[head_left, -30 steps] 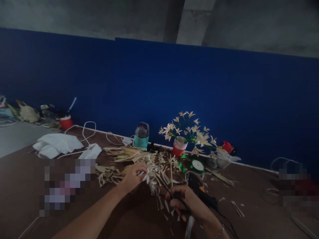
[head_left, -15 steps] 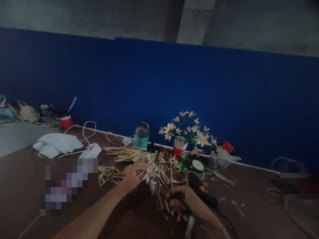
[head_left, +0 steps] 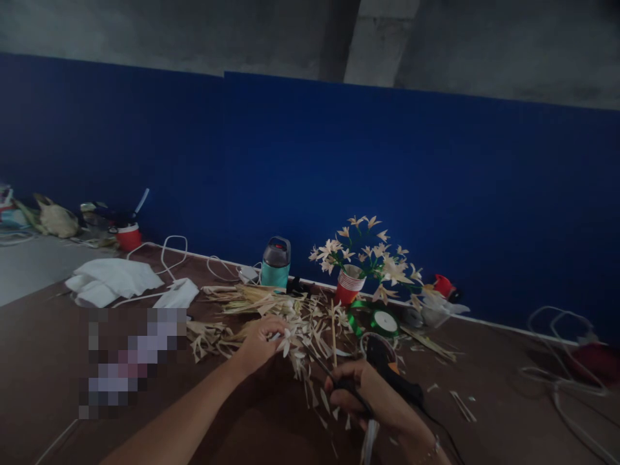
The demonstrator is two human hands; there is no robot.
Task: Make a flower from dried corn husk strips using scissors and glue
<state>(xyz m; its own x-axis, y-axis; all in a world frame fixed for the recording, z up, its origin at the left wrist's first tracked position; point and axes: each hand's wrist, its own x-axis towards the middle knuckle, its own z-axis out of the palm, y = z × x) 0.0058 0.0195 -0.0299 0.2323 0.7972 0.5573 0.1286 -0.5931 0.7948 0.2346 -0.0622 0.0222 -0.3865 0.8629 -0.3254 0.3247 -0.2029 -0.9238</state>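
Observation:
My left hand (head_left: 264,339) is closed, pinching a small pale flower (head_left: 287,340) made of husk-like petals between thumb and fingers. My right hand (head_left: 358,391) wraps round a slim dark tool (head_left: 325,369) with a black handle; its thin end points at the flower, and its exact kind is hard to make out. Beside the right hand lies a black glue gun (head_left: 394,378) with an orange trigger. Loose petals and dry husk strips (head_left: 314,323) spread around and beneath both hands.
Behind stand a stack of red cups (head_left: 349,287) holding finished husk flowers (head_left: 382,261) and a teal bottle (head_left: 276,265). A green ribbon roll (head_left: 385,321) lies to the right. White cloth (head_left: 113,281) and cables are at left. A blue partition (head_left: 310,161) closes the back.
Both hands stay nearly in place. The flower in my left hand has turned slightly, and the tool's end has shifted a little beside it.

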